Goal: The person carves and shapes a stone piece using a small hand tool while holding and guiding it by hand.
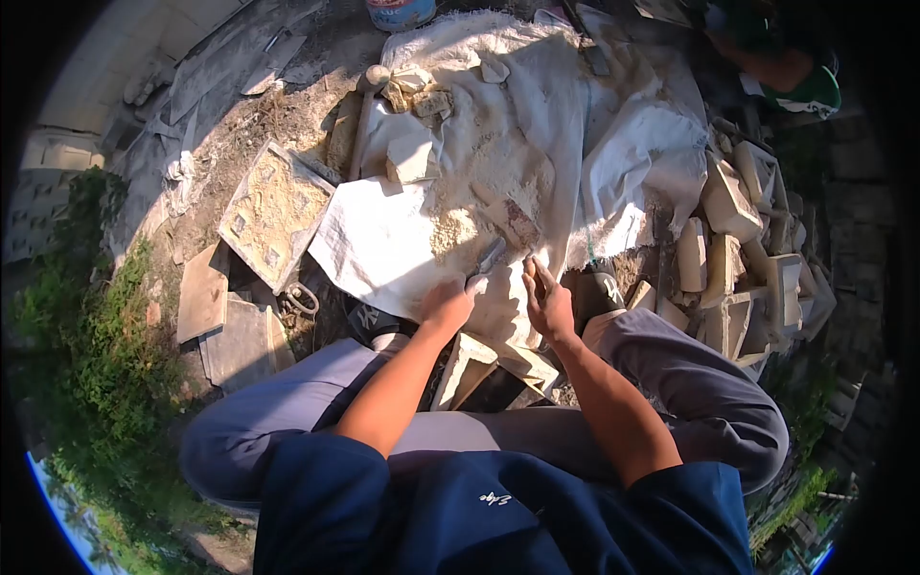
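My left hand (pixel 448 305) is closed around the near end of a short tool with a grey blade (pixel 492 254); its exact kind is unclear. Close beside it, my right hand (pixel 553 307) has its fingers closed, with what they hold too small to make out. Just beyond both hands, a reddish-brown block (pixel 515 222) lies on the white woven sheet (pixel 369 230). A heap of pale yellow crumbs (pixel 452 235) is left of that block. Farther off on the sheet sits a pale stone-like chunk (pixel 411 157).
Broken pale slabs (pixel 733 201) are piled at the right. A tray of yellowish material (pixel 275 213) lies left, above flat boards (pixel 240 340). Angular pieces (pixel 467 369) lie between my legs. A bucket (pixel 401 11) stands at the far edge; another person's arm (pixel 767 65) shows upper right.
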`<move>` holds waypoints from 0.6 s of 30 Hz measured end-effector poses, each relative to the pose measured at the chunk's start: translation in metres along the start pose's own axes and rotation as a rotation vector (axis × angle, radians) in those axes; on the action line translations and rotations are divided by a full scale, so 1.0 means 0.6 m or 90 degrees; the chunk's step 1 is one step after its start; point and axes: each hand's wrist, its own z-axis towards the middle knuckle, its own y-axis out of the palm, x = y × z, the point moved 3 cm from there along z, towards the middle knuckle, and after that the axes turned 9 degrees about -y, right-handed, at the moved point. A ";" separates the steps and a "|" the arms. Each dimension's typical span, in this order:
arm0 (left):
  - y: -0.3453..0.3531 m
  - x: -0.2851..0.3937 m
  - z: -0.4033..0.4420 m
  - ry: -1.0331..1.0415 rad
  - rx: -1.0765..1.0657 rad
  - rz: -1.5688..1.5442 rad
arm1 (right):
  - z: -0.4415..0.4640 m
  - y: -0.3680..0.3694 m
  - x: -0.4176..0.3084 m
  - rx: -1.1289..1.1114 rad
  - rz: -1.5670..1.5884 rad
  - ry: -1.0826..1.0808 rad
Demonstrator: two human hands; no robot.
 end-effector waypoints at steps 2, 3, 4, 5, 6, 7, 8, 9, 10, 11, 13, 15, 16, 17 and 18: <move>-0.015 0.008 0.001 0.013 -0.039 -0.012 | -0.006 -0.025 -0.013 -0.048 -0.081 0.062; -0.020 0.015 0.001 0.013 -0.041 -0.014 | 0.001 -0.029 -0.015 -0.075 -0.101 0.099; -0.028 0.020 0.002 0.004 -0.008 -0.020 | 0.005 -0.026 -0.010 -0.077 -0.102 0.098; -0.029 0.021 0.003 -0.005 0.022 -0.024 | 0.004 -0.022 -0.003 -0.061 -0.071 0.083; -0.029 0.027 0.004 0.026 0.073 -0.049 | 0.000 -0.019 0.005 -0.044 -0.040 0.070; -0.026 0.029 0.004 0.025 0.068 -0.046 | -0.003 -0.018 0.014 -0.045 -0.039 0.076; -0.027 0.033 0.003 0.031 0.071 -0.036 | -0.001 -0.019 0.015 -0.047 -0.037 0.080; -0.031 0.036 -0.001 0.038 0.075 -0.027 | 0.002 -0.022 0.015 -0.049 -0.036 0.082; -0.015 0.023 0.000 0.038 0.074 -0.027 | 0.006 -0.032 0.016 -0.082 -0.104 0.105; 0.019 -0.001 0.008 0.053 0.061 -0.015 | 0.012 -0.048 0.000 -0.118 -0.116 0.134; 0.016 0.003 0.014 0.078 0.058 -0.011 | 0.015 -0.064 0.001 -0.158 -0.149 0.116; -0.011 0.018 0.008 0.017 -0.015 -0.006 | 0.013 -0.067 0.008 -0.148 -0.122 0.097; -0.014 0.017 0.013 0.043 0.028 -0.041 | 0.011 -0.061 0.016 -0.127 -0.127 0.067; -0.022 0.022 0.016 0.035 0.034 -0.046 | 0.020 -0.059 0.009 -0.134 -0.127 0.059; -0.028 0.027 0.014 0.026 0.061 -0.059 | 0.015 -0.058 0.000 -0.131 -0.126 0.077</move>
